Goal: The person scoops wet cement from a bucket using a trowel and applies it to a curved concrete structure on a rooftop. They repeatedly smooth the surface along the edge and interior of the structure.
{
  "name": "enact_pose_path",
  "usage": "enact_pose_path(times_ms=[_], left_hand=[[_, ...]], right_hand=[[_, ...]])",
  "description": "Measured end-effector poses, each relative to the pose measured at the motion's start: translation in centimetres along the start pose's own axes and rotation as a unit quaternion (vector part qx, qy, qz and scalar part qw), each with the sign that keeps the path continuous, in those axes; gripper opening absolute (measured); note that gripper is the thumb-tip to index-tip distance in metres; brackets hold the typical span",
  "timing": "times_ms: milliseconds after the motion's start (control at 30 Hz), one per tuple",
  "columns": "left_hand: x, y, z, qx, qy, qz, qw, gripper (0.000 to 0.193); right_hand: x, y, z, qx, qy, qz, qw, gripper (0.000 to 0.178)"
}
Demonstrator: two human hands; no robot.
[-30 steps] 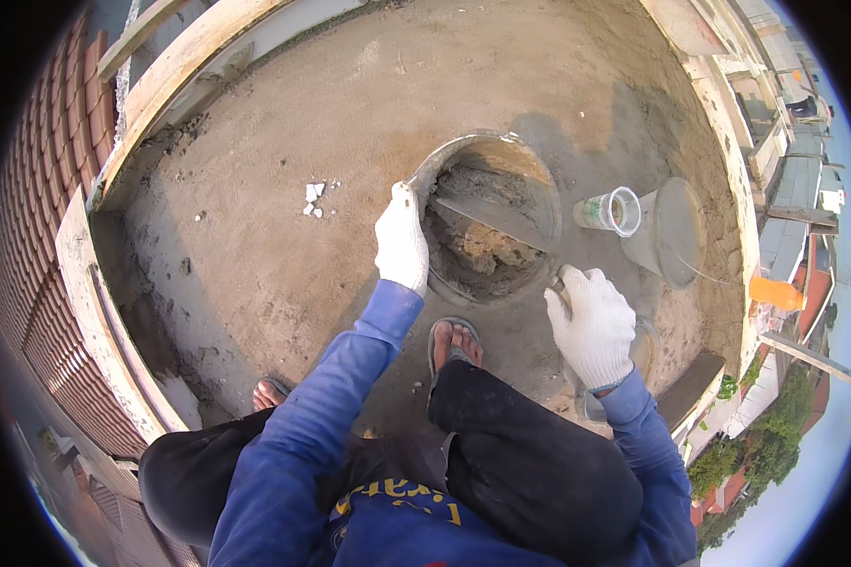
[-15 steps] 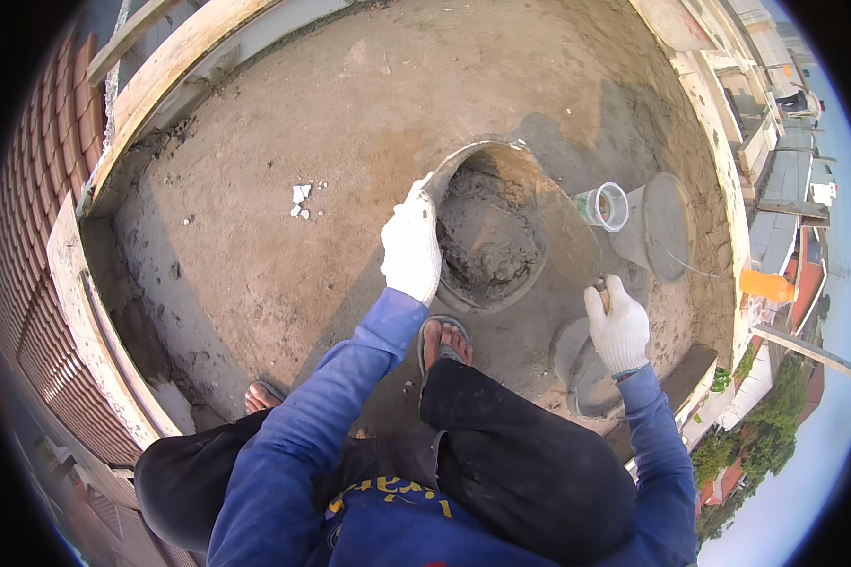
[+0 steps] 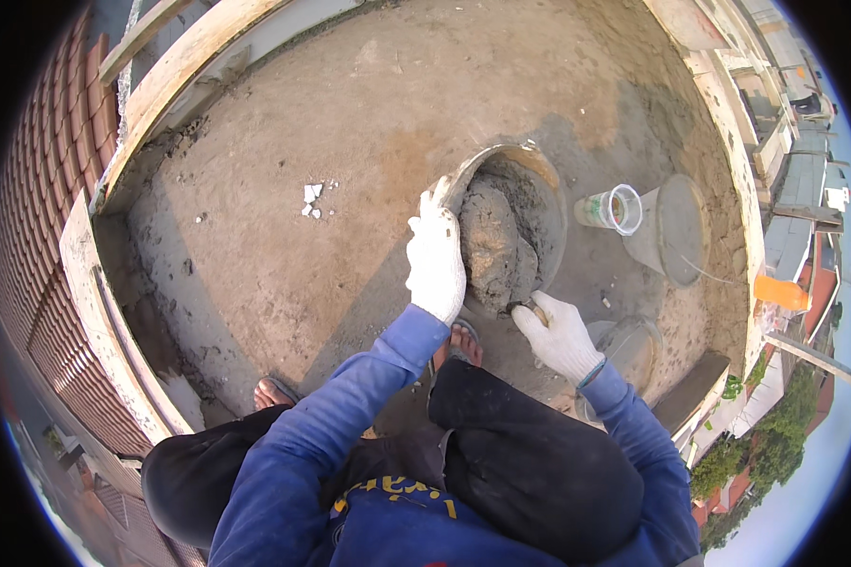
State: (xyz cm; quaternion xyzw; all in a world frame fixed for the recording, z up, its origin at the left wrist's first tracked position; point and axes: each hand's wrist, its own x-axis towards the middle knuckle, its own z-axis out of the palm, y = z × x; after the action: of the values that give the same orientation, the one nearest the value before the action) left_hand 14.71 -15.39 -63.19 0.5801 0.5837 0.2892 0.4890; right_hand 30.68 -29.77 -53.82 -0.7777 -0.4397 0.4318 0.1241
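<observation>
Brown floor with mortar bucket, white chips at its nine o'clock, clear cup at its three.

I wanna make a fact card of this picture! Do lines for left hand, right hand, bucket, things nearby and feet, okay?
Left hand: the left hand, in a white glove, holds the bucket at its rim
Right hand: the right hand, gloved too, grips a trowel by its handle
Bucket: has grey-brown, wet-looking mortar inside
Right of bucket: a clear plastic cup, then another bucket
Left of bucket: small white chips on the floor
Feet: in open sandals
</observation>
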Motion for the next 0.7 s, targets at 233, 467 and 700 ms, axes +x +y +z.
enact_pose_path(times_ms=[233,467,700], left_hand=[[1.3,-1.1,-1.1,0.039,-0.065,0.054,0.996,0.051],[4.7,-1.1,-6.9,0.002,-0.008,-0.094,0.996,0.056],[4.8,-6.7,-13.5,0.037,-0.016,0.022,0.999,0.063]], right_hand=[[-1.6,1.4,0.1,0.216,-0.010,0.067,0.974,0.033],[0.6,1.1,-1.5,0.207,-0.050,0.089,0.973,0.035],[2.0,-0.1,-1.1,0.259,-0.048,0.020,0.965,0.009]])
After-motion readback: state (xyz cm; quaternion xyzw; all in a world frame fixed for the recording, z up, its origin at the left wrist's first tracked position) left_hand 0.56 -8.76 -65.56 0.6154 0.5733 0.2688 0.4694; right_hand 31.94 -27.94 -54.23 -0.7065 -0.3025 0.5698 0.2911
